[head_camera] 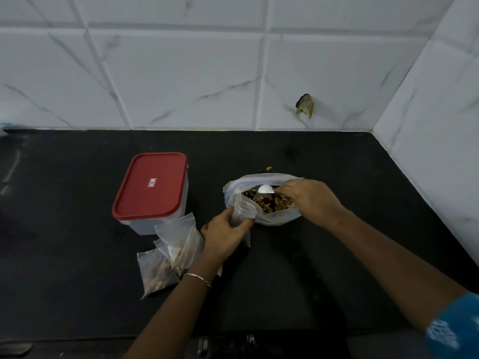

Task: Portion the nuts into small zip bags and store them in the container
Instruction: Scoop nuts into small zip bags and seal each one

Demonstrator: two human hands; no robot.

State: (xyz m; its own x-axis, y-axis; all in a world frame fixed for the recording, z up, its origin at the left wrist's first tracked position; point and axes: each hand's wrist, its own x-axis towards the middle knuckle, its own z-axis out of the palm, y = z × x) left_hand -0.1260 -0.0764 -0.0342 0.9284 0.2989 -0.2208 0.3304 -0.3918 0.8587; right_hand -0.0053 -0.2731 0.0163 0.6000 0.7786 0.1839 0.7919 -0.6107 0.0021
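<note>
Nearest, blue sleeve (456, 325), well short of the big nut bag (274, 220). Left hand (225, 234) just left of that bag, clasping an empty small zip bag (243, 207) at the near rim. Right hand (308, 198) in the bag's mouth, pinching a white scoop (265, 189) over the nuts (274, 203). Filled bags (158, 270) and lidded container (153, 187) further left. Hold the small mouth wide, low over that bag, to catch spills.

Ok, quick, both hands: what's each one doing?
Left hand: grips the small zip bag.
Right hand: pinches the white scoop inside the big nut bag.
</note>
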